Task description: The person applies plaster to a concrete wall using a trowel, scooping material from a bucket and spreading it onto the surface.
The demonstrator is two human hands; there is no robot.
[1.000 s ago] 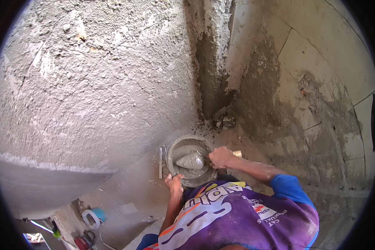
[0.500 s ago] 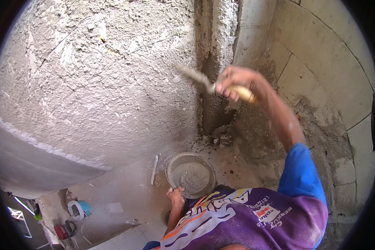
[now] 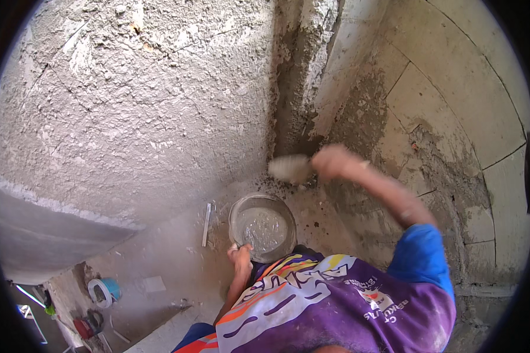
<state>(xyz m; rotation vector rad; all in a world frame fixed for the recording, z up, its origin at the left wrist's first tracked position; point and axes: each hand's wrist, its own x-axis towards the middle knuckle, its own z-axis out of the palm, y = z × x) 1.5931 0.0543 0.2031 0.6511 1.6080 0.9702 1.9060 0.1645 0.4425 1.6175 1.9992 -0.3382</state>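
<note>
Rough grey plaster covers the wall up to its corner with the block wall. The right hand, fist closed on a blurred trowel, swings low by the corner; the left hand clamps the near rim of the mortar pan. A sharp wrist flick would likely bed the mortar best.

blue bucket, red tool lower left.
</note>
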